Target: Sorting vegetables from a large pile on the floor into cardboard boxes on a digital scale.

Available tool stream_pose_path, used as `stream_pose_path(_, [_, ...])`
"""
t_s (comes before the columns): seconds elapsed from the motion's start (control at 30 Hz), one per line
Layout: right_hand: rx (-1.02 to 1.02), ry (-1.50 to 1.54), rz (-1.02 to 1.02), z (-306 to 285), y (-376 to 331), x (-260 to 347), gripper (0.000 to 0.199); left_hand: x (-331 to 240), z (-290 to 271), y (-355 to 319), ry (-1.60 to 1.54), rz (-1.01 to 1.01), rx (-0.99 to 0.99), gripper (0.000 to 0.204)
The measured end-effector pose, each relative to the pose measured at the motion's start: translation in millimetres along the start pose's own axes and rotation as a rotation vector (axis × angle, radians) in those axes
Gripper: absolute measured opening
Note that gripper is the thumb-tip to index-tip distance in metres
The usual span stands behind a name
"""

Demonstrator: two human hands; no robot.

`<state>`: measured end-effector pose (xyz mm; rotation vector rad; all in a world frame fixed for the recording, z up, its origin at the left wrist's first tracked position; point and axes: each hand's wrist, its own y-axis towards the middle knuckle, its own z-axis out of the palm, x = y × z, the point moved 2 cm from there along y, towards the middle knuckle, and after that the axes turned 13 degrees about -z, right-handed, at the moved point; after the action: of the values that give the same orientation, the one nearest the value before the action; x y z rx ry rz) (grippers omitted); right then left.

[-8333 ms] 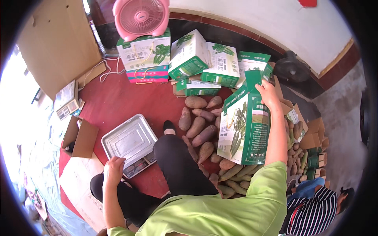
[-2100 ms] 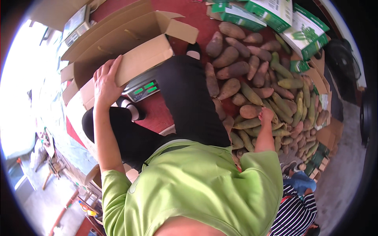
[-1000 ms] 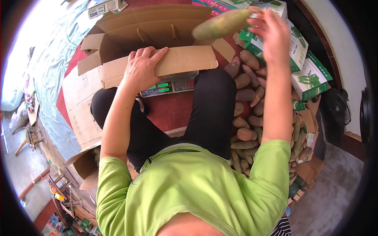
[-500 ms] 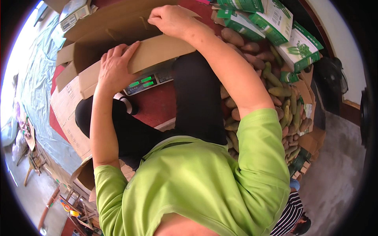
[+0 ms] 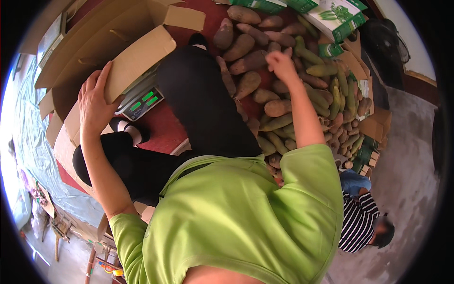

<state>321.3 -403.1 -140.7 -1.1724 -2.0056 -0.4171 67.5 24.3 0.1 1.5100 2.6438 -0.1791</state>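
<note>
Dozens of roots (image 5: 248, 85) beside one open box (image 5: 78, 49)

Purple-brown and green, the roots lie in a broad heap, partly on a red floor (image 5: 165, 125), from 1 to 3 o'clock of the view's middle. The brown cardboard box gapes at 10 o'clock, flaps folded outward. At 4 o'clock sits a co-worker (image 5: 359, 222) in a striped top. A green-and-white carton (image 5: 336, 19) rests between 1 and 2 o'clock, beyond the heap. The scale (image 5: 144, 104), its displays lit green, shows at 10 o'clock, partly covered by the box's near flap (image 5: 142, 59). Against that flap the left hand (image 5: 94, 106) lies with thumb and fingers wide. The right hand (image 5: 282, 65), slightly blurred, is curled over the heap at 1 o'clock; whether it grips a root, I cannot tell.
</note>
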Motion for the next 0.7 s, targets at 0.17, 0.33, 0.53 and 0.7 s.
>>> stream_pose_path(0.17, [0.247,-0.450,-0.005,30,-115,-128,0.014,1,1,-3,0.042,-0.031,-0.004,0.086])
stream_pose_path(0.33, [0.295,0.063,0.928,84,-230,-223,0.013,5,-6,-11,0.097,-0.061,-0.017,0.086])
stream_pose_path(0.53, [-0.391,0.520,1.351,103,-290,-207,0.028,-1,2,-5,0.085,-0.047,-0.019,0.086])
stream_pose_path(0.7, [-0.752,0.711,1.311,107,-266,-197,0.058,-4,8,-1,0.054,-0.008,-0.046,0.085])
